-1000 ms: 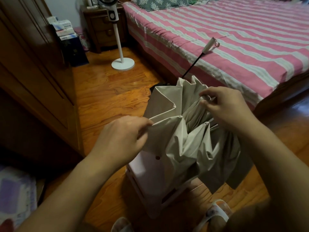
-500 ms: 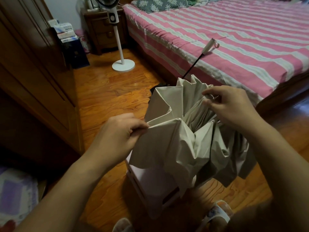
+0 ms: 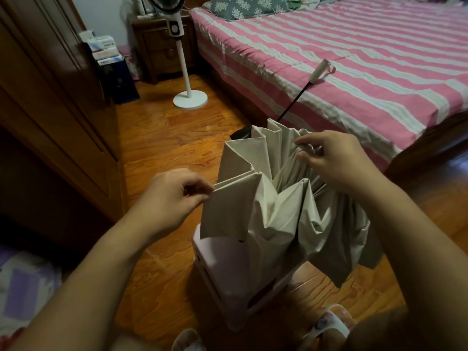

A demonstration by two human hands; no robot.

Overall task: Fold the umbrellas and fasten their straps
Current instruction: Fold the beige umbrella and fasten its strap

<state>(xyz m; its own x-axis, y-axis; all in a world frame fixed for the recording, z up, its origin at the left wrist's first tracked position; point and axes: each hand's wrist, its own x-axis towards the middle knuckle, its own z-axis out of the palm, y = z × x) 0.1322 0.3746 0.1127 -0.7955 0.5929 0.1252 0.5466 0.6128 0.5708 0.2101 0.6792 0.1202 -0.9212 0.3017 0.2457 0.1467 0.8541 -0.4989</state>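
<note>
— Umbrella [image 3: 283, 198]: beige canopy, half collapsed into loose pleats, held up between both hands above a pale pink stool [image 3: 222, 269]. Black shaft [image 3: 293, 102] running up and away toward the striped bed [image 3: 354, 59], ending in a white handle [image 3: 319, 71] over the bedspread.

— And the left hand [image 3: 167, 201]?

— Pinching the near corner of one flat panel, thumb and curled fingers closed on the fabric edge. Panel hanging straight down from that pinch, lower edge just over the stool top.

— Right hand [image 3: 331, 160]?

— Up at the far side of the bundle, fingertips [image 3: 302, 141] nipping a fold at the top of the gathered pleats. Most of the cloth below and between the two grips, sagging toward the wooden floor [image 3: 162, 138].

— Strap?

— Cannot tell; only a small dark dot on the hanging panel, possibly a snap.

— Around it?

— White fan stand [image 3: 188, 97] by the nightstand [image 3: 159, 49], wardrobe [image 3: 50, 97] at left, slippers [image 3: 331, 323] at the bottom edge.
</note>
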